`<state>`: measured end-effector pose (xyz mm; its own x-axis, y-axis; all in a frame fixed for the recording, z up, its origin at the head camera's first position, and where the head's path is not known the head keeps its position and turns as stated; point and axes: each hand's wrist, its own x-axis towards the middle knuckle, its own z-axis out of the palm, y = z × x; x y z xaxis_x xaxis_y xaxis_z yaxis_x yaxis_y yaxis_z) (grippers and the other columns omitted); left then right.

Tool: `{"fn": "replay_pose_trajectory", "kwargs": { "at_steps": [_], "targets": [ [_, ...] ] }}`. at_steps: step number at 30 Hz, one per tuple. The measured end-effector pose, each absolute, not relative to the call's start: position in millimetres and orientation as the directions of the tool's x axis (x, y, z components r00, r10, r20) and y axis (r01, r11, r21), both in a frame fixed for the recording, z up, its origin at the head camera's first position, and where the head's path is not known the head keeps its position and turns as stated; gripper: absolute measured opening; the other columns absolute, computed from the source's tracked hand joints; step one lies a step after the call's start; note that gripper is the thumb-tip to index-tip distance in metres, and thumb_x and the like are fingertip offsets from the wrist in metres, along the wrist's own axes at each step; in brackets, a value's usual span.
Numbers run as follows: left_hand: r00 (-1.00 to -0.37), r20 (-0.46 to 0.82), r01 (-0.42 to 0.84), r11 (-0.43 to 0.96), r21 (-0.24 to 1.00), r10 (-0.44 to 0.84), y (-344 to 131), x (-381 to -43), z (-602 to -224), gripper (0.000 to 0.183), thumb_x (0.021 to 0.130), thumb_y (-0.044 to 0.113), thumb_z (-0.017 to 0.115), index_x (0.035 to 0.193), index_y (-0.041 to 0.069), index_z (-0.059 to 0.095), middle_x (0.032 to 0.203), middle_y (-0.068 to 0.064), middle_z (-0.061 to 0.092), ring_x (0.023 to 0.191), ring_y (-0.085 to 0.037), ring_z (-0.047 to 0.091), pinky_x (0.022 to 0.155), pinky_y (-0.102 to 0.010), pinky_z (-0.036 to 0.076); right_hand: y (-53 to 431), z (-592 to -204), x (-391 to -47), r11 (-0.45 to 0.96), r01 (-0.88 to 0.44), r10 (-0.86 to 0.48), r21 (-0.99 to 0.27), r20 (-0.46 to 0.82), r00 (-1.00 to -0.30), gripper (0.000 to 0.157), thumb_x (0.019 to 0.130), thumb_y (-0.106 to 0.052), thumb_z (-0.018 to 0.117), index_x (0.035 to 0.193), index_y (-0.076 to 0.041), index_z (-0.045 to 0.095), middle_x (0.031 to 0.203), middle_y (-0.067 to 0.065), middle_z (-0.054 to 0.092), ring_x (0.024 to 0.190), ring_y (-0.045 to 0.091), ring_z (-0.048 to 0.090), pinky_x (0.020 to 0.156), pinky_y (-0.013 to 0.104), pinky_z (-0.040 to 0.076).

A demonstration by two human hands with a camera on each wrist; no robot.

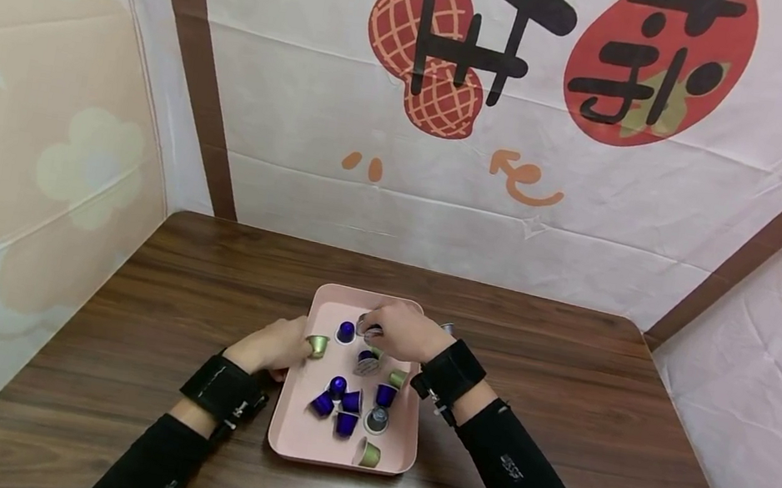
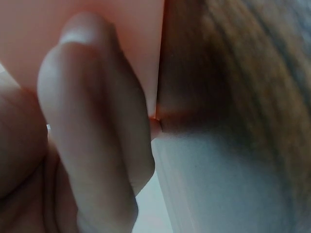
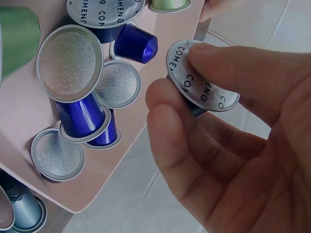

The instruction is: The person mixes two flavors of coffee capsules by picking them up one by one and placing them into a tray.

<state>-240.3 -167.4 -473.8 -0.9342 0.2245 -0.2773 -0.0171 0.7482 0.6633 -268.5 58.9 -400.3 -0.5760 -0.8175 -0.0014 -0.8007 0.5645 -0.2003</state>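
Observation:
My right hand (image 1: 404, 330) is over the far right part of the pink tray (image 1: 287, 431). It pinches a coffee capsule (image 3: 221, 99) between thumb and fingers, the printed silver lid facing the thumb and a dark body below. At the tray's left edge is my left hand (image 1: 273, 342), its fingertips at a green coffee capsule (image 1: 318, 346) whose wide rim tips away. In the left wrist view the fingers (image 2: 87, 97) reach over the tray and hide that capsule. A blue capsule (image 1: 346, 332) stands between the hands.
Several blue capsules (image 1: 346, 425) cluster in the tray's near half. A grey capsule (image 1: 377, 419) stands beside them, and a green capsule (image 1: 370, 454) lies at the near edge. Outside the tray, more capsules (image 3: 26, 213) stand on the wooden table (image 1: 521, 441). A printed cloth (image 1: 292, 94) hangs behind.

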Motion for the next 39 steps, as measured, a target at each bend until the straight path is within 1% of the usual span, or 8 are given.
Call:
{"fn": "replay_pose_trajectory", "kwargs": {
  "at_steps": [6, 14, 17, 22, 26, 28, 35, 39],
  "targets": [
    [-0.932, -0.283, -0.019, 0.748, 0.664, 0.228, -167, -240, -470, 0.019, 0.087, 0.005, 0.048, 0.104, -0.003, 0.046, 0.069, -0.012, 0.057, 0.042, -0.019, 0.056, 0.036, -0.03, 0.049, 57, -401, -269, 0.558, -0.805, -0.819, -0.205, 0.02, -0.573, 0.018, 0.088, -0.01, 0.065, 0.105, -0.007, 0.07, 0.098, 0.004, 0.063, 0.086, 0.015, 0.055, 0.072, 0.023, 0.048],
    [-0.931, -0.279, -0.014, 0.741, 0.671, 0.235, -167, -239, -472, 0.02, 0.087, 0.005, 0.048, 0.105, -0.004, 0.046, 0.069, -0.013, 0.056, 0.042, -0.019, 0.056, 0.036, -0.03, 0.049, 65, -402, -270, 0.564, -0.782, -0.812, -0.263, -0.004, -0.584, 0.024, 0.087, -0.002, 0.062, 0.11, -0.004, 0.067, 0.107, 0.009, 0.062, 0.096, 0.023, 0.059, 0.079, 0.029, 0.05],
    [-0.93, -0.284, -0.021, 0.74, 0.673, 0.231, -167, -240, -473, 0.02, 0.087, 0.005, 0.048, 0.105, -0.004, 0.045, 0.069, -0.013, 0.056, 0.042, -0.019, 0.056, 0.036, -0.031, 0.049, 72, -404, -270, 0.604, -0.745, -0.784, -0.284, -0.043, -0.619, 0.023, 0.088, -0.002, 0.062, 0.111, -0.003, 0.067, 0.109, 0.01, 0.06, 0.095, 0.022, 0.057, 0.079, 0.03, 0.05],
    [-0.931, -0.277, -0.013, 0.739, 0.673, 0.237, -168, -241, -472, 0.023, 0.089, 0.006, 0.048, 0.109, -0.004, 0.044, 0.069, -0.012, 0.057, 0.042, -0.018, 0.056, 0.036, -0.031, 0.049, 89, -408, -273, 0.685, -0.669, -0.716, -0.288, -0.096, -0.692, 0.023, 0.089, -0.004, 0.061, 0.112, -0.006, 0.067, 0.11, 0.007, 0.059, 0.09, 0.016, 0.058, 0.074, 0.027, 0.052],
    [-0.932, -0.272, -0.006, 0.741, 0.671, 0.239, -168, -242, -471, 0.022, 0.089, 0.005, 0.048, 0.108, -0.003, 0.045, 0.068, -0.012, 0.057, 0.042, -0.018, 0.056, 0.036, -0.031, 0.049, 103, -411, -275, 0.691, -0.66, -0.708, -0.294, -0.094, -0.7, 0.023, 0.089, -0.005, 0.061, 0.111, -0.005, 0.067, 0.107, 0.006, 0.063, 0.089, 0.015, 0.061, 0.075, 0.027, 0.053],
    [-0.931, -0.273, -0.006, 0.741, 0.671, 0.241, -167, -241, -471, 0.022, 0.089, 0.005, 0.048, 0.109, -0.003, 0.044, 0.068, -0.011, 0.058, 0.042, -0.017, 0.056, 0.036, -0.031, 0.049, 109, -412, -275, 0.692, -0.658, -0.705, -0.297, -0.086, -0.703, 0.022, 0.089, -0.004, 0.061, 0.11, -0.005, 0.068, 0.105, 0.006, 0.064, 0.085, 0.014, 0.061, 0.073, 0.027, 0.052],
    [-0.932, -0.268, -0.004, 0.736, 0.677, 0.243, -166, -241, -473, 0.024, 0.089, 0.005, 0.049, 0.111, -0.003, 0.044, 0.068, -0.011, 0.058, 0.042, -0.017, 0.056, 0.036, -0.03, 0.049, 127, -420, -276, 0.722, -0.638, -0.675, -0.27, -0.067, -0.735, 0.011, 0.088, -0.004, 0.062, 0.097, -0.005, 0.069, 0.091, 0.008, 0.064, 0.068, 0.014, 0.051, 0.059, 0.029, 0.044],
    [-0.933, -0.266, -0.004, 0.733, 0.681, 0.242, -166, -240, -473, 0.025, 0.089, 0.005, 0.049, 0.111, -0.004, 0.044, 0.069, -0.012, 0.057, 0.042, -0.018, 0.057, 0.036, -0.03, 0.049, 133, -425, -276, 0.768, -0.586, -0.623, -0.259, -0.089, -0.777, 0.014, 0.087, -0.005, 0.063, 0.097, -0.009, 0.071, 0.09, 0.003, 0.065, 0.07, 0.013, 0.056, 0.063, 0.03, 0.049]
  ]
}}
